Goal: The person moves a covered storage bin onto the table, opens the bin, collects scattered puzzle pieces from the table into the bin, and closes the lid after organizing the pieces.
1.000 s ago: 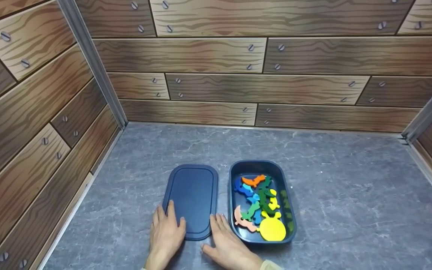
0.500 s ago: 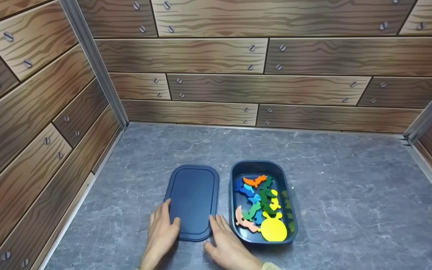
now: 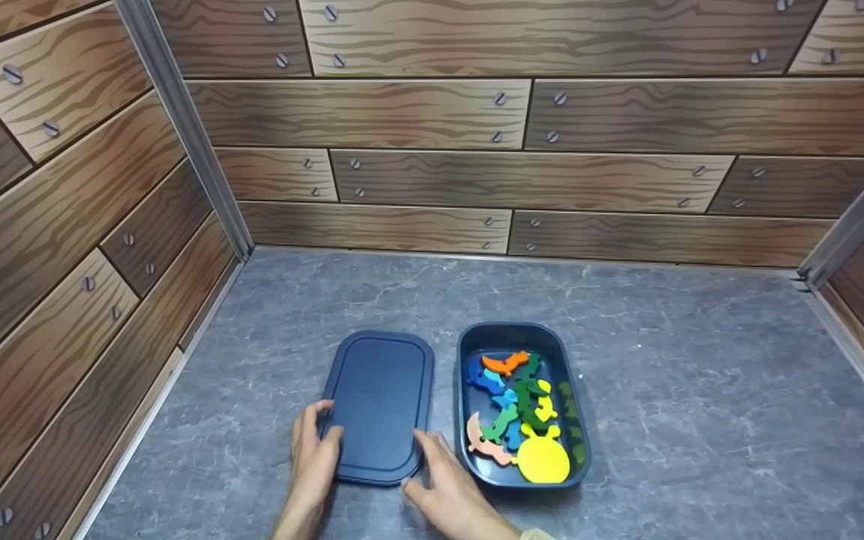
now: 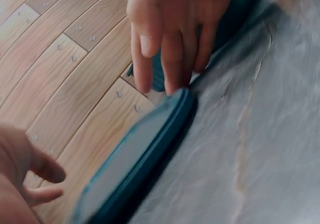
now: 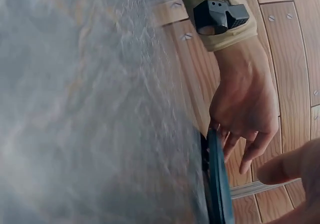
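Note:
A dark blue rectangular lid (image 3: 379, 405) with rounded corners lies flat on the grey marbled table. At its left edge is my left hand (image 3: 312, 450), fingers and thumb spread loosely. My right hand (image 3: 447, 480) sits by the lid's lower right corner, index fingertip at the edge and thumb apart. In the left wrist view the left hand (image 4: 20, 179) shows a gap to the lid (image 4: 140, 154), while the right hand's fingers (image 4: 172, 59) extend down at its far end. To the right stands a matching open container (image 3: 463, 405) of colourful flat animal-shaped pieces.
Inside the container lie a large yellow piece (image 3: 543, 459), an orange one (image 3: 505, 364), a pink one (image 3: 488, 446) and several green and blue ones. Wood-patterned panels (image 3: 417, 176) wall in the table (image 3: 702, 390) at the back and sides.
My left hand has drawn back from over the lid to just beside its left edge. The right hand stays at the lower right corner, its fingers a little more bent.

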`<state>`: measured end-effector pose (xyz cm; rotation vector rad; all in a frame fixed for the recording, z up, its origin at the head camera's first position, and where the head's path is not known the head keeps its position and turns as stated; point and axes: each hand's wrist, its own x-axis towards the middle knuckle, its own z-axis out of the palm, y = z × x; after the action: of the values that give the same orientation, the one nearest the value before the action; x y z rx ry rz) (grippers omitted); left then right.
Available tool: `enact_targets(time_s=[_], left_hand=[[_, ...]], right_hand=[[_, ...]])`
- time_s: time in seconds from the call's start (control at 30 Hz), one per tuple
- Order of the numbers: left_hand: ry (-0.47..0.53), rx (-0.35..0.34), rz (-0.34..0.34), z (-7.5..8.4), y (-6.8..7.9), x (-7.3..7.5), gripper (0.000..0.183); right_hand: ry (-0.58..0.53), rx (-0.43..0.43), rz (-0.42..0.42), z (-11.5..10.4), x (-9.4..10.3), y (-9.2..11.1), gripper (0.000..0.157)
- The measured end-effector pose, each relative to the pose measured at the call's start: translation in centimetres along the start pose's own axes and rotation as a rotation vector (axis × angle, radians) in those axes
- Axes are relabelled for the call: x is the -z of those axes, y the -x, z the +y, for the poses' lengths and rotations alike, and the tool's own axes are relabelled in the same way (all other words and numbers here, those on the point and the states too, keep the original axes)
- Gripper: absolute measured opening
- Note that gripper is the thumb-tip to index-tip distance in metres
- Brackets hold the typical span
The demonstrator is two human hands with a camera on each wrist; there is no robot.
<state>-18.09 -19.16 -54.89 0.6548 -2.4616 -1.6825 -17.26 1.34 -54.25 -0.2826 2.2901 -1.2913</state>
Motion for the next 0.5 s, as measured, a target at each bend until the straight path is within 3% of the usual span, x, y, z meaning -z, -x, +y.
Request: enact_targets(time_s=[0.37, 0.5], left_hand=[[0.037, 0.021, 0.059, -0.29, -0.41, 0.16, 0.053], [0.062, 0.022, 0.098, -0.60, -0.28, 0.23, 0.055]], right_hand=[[-0.403, 0.052, -0.003, -0.08, 0.13, -0.01, 0.070], [-0.463, 0.064, -0.008, 0.12, 0.03, 0.11, 0.069]])
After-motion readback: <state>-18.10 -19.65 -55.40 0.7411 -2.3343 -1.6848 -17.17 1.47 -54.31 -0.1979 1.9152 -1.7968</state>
